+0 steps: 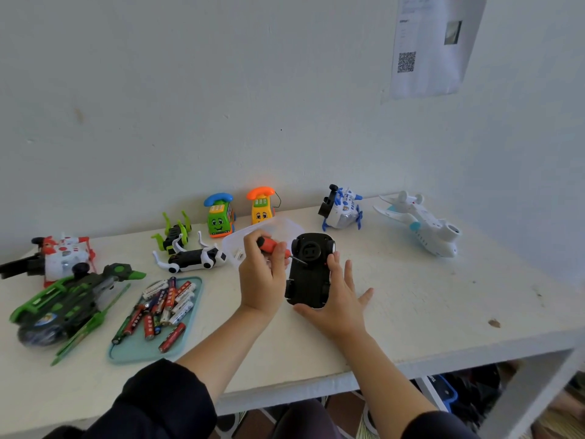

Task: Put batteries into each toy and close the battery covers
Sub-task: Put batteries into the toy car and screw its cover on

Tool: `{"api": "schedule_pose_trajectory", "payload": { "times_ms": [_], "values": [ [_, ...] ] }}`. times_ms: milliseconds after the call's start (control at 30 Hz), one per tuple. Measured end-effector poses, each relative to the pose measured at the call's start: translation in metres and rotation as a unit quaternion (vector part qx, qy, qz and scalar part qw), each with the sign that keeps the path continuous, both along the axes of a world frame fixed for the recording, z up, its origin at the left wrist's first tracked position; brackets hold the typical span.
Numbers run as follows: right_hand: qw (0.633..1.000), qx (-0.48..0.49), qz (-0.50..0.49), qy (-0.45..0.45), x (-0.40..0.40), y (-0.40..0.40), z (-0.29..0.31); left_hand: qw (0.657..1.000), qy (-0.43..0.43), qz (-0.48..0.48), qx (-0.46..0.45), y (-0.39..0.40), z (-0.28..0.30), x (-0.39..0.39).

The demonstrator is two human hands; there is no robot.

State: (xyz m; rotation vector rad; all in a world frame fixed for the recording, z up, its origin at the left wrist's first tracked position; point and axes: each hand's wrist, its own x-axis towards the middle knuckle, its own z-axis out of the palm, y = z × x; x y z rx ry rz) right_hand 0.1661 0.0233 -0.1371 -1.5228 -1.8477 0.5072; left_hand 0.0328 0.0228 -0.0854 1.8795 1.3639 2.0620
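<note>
**Screwdriver tip on upturned toy car**

Toy car (311,274), black, lies belly-up near the middle of the white worktop (427,312), wheels showing at its corners. My left hand (261,280) is curled round the orange handle of a screwdriver (274,246); the thin metal shaft slants down to the right and its tip meets the car's underside near the round boss at the far end. My right hand (337,301) lies with fingers spread and straight, pressing against the car's right flank and near end, thumb along the near edge.

Batteries (161,307), red, white and dark, lie loose in a heap on a teal tray (148,351) left of my left forearm. A clear plastic container (250,236) sits behind my left hand, with a small white part inside it.

Other toys stand apart from the car: a green helicopter (72,299) and a red-and-white toy (61,253) at far left, a green insect toy (174,234), a black-and-white dog toy (198,258), a green phone car (219,218), a yellow phone car (261,205), a blue-and-white helicopter (342,209) and a white plane (424,226) at right.
</note>
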Motion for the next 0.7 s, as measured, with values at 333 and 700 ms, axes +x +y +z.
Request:
{"api": "schedule_pose_trajectory", "payload": {
  "times_ms": [333, 700],
  "values": [
    [0.999, 0.0, 0.014, 0.044, 0.001, 0.002, -0.001, 0.994, 0.089, 0.02, -0.054, 0.018, 0.027, 0.005],
    [0.999, 0.002, 0.019, 0.047, 0.001, 0.001, -0.001, 0.955, -0.032, -0.011, -0.296, 0.066, 0.064, -0.013]
  ]
}}
